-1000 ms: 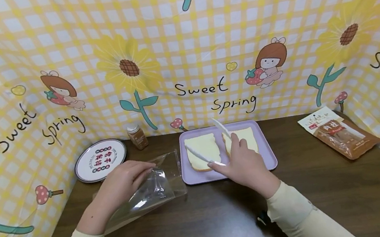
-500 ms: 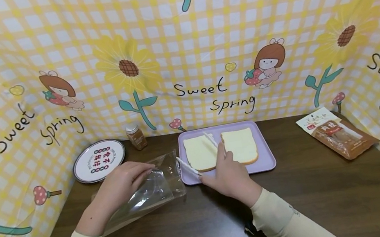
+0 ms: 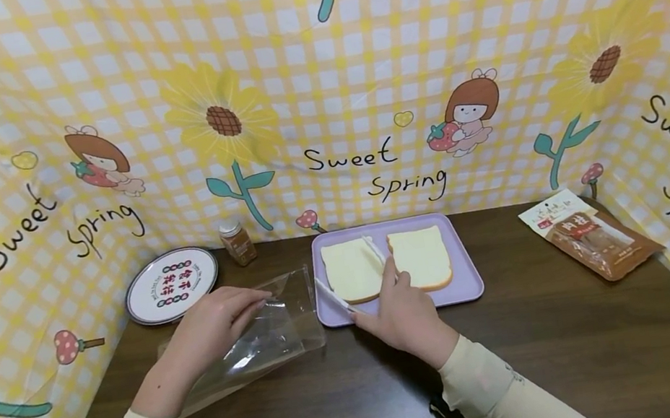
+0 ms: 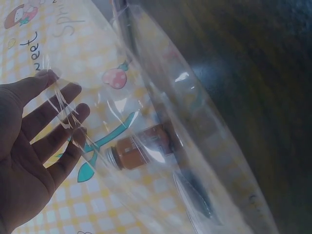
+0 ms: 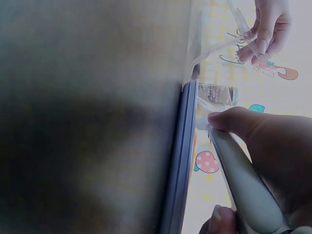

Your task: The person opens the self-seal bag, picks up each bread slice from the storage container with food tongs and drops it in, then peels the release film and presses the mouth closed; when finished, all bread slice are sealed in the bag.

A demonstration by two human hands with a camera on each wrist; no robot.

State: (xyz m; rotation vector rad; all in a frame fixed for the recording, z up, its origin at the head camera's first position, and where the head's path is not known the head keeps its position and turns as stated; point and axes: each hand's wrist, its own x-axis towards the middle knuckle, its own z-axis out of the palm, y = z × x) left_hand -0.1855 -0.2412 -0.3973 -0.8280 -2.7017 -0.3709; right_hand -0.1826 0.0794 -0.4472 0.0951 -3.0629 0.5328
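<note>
My left hand [image 3: 210,331] pinches the upper edge of a clear plastic bag [image 3: 267,340] beside the tray. In the left wrist view, the fingertips hold the gathered film of the bag [image 4: 161,141]. My right hand [image 3: 408,318] holds white tongs [image 3: 333,295], their arms spread. One tip is beyond the left edge of the left bread slice [image 3: 348,273]; the other is at its right side. Whether they touch it, I cannot tell. A second bread slice [image 3: 420,261] lies to its right on the purple tray [image 3: 468,276]. In the right wrist view, a thumb presses the tongs' handle [image 5: 243,175].
A white plate [image 3: 172,286] with red lettering lies at the back left. Beside it stands a small brown jar [image 3: 238,245] with a silver lid. On the right lies a brown packet [image 3: 592,234]. Checked cloth [image 3: 317,95] walls the table's back and sides.
My right hand has moved left with the tongs, off the right slice and over to the left one. The left hand still holds the bag in about the same place.
</note>
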